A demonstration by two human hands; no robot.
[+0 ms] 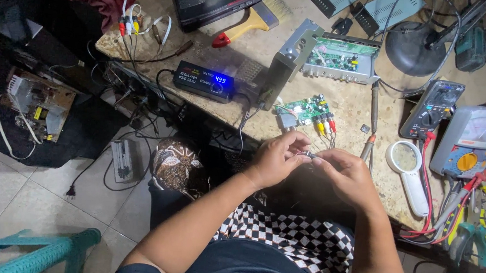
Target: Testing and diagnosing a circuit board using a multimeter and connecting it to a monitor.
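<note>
A pale speckled stone worktable (362, 113) fills the far and right side, lit brightly from above. On the left, the floor is made of big light grey tiles (3, 195), and it is darker under the table. A teal wooden stool (33, 253) stands at the near left corner.

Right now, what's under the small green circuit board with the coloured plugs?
The small green circuit board lies on the speckled worktop, plugs and thin wires trailing toward both hands. Whatever lies directly beneath it is covered.

A magnifier (410, 173), two multimeters (431, 108) (472, 142), a paintbrush (250, 21), a lamp (414, 46) and a power supply (203, 81) lay on the bench (362, 113).
</note>
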